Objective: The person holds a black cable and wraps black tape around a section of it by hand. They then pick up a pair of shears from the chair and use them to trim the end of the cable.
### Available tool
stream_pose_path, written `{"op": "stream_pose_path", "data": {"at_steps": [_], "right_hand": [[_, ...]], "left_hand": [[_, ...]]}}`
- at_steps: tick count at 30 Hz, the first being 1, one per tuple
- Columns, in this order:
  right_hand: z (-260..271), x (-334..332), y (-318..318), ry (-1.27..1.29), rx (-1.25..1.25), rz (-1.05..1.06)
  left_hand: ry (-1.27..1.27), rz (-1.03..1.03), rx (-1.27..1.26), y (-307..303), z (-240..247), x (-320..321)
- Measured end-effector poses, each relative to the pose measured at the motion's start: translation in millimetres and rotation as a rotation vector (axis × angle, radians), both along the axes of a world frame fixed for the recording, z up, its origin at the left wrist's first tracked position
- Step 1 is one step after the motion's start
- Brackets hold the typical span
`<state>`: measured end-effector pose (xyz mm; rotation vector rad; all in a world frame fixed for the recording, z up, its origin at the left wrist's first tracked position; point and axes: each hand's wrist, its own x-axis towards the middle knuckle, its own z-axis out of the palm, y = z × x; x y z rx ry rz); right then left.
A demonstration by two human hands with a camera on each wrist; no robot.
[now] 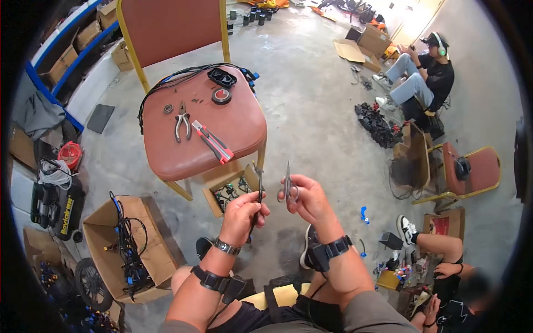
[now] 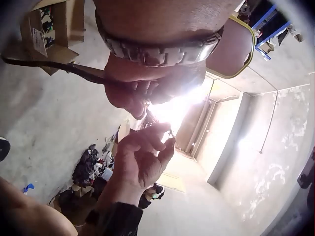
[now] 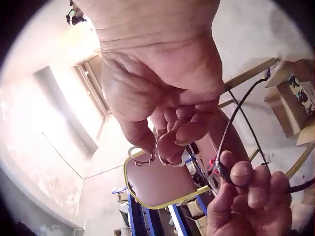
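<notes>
My left hand [image 1: 242, 217] pinches a thin black cable [image 1: 260, 191] between thumb and fingers; its end stands up above the fingertips. In the left wrist view the cable [image 2: 54, 64] trails off from the fist to one side. Just right of it, my right hand [image 1: 312, 204] holds small metal scissors [image 1: 288, 180], blades pointing up and away. Thumb and finger are at the scissors' rings [image 3: 141, 160], seen in the right wrist view. A small gap separates the scissors from the cable in the head view.
Ahead stands a red-seated chair [image 1: 189, 158] bearing pliers [image 1: 182, 121], a utility knife [image 1: 213, 142], black tape [image 1: 221, 96] and cables. Below are a small carton [image 1: 214, 201] and a larger cable box [image 1: 105, 261]. Two people sit at the right.
</notes>
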<state>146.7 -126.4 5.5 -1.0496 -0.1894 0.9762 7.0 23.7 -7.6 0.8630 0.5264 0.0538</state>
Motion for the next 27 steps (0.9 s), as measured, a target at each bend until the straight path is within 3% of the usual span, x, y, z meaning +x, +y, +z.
{"op": "stream_pose_path", "data": {"at_steps": [2,5,6,8,13,15,19,21,27], "right_hand": [[-7,-9,-10,-0.042,-0.007,0.048],[-9,-24,-19,-0.239,-0.234,0.271],[-9,-26,-20,-0.225,-0.221,0.272],[-8,-28,-22,-0.44,-0.222,0.228],[-19,-23,-31,-0.475,-0.167,0.235],[-23,-18,-35,-0.496,-0.143,0.197],[-1,-9,-45,-0.41,-0.138,0.234],[13,-4,-49,-0.21,-0.179,0.341],[-8,-12,-58,-0.098,-0.071,0.381]], "left_hand": [[-0.005,0.013,0.001,-6,-2,1],[-0.115,0.014,0.026,-13,-8,2],[-0.1,0.014,0.036,-16,-9,3],[-0.185,0.07,0.169,-26,-9,8],[-0.137,0.1,0.273,-40,-14,17],[-0.115,0.101,0.004,-38,-9,20],[-0.147,0.037,0.027,-27,-13,28],[-0.151,0.017,0.047,-24,-12,31],[-0.21,-0.029,0.088,-20,-12,36]]}}
